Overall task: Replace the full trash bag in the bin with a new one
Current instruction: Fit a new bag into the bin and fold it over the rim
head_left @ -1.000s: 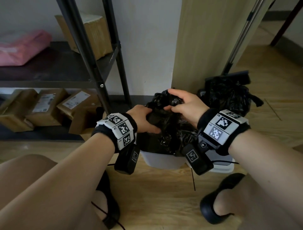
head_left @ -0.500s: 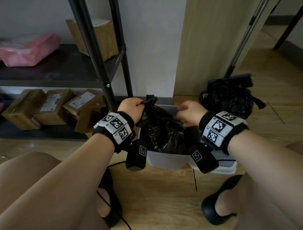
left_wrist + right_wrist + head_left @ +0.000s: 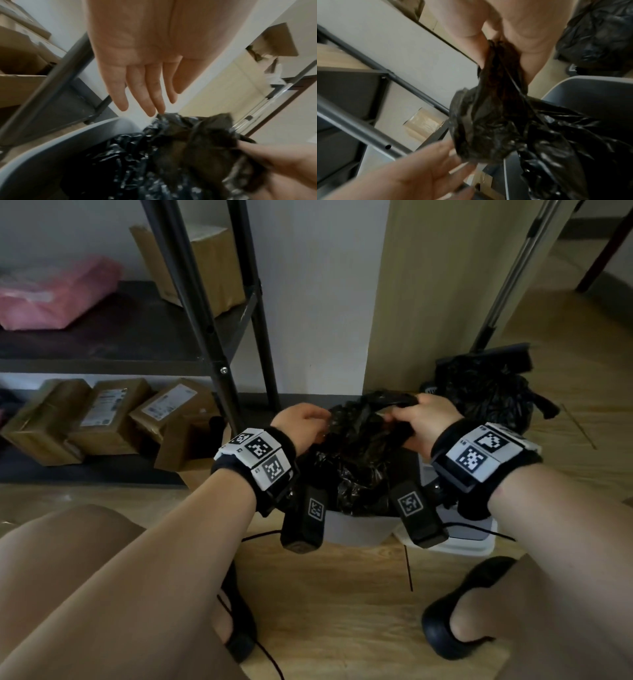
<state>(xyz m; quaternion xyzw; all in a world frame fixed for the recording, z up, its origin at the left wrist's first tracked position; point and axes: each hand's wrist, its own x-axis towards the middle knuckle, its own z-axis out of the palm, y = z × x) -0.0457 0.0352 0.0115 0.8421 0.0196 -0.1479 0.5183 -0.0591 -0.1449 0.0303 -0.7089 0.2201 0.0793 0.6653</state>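
Note:
A black trash bag sits crumpled in a pale grey bin on the wooden floor. My right hand grips the bag's gathered top; in the right wrist view the bunched plastic runs up into its fist. My left hand hovers at the bag's left side. Its fingers are straight in the left wrist view, with the tips just touching the bag's edge. The bin rim curves below them. What is inside the bag is hidden.
A second, tied black bag lies behind the bin on the right, by a dark dustpan and a metal pole. A black metal shelf with cardboard boxes stands left. A white lid lies beside the bin. My shoes flank it.
Half a second ago my left hand held a bag corner and the hands were apart. Now the left hand has let go and is flat, and the right holds the gathered top.

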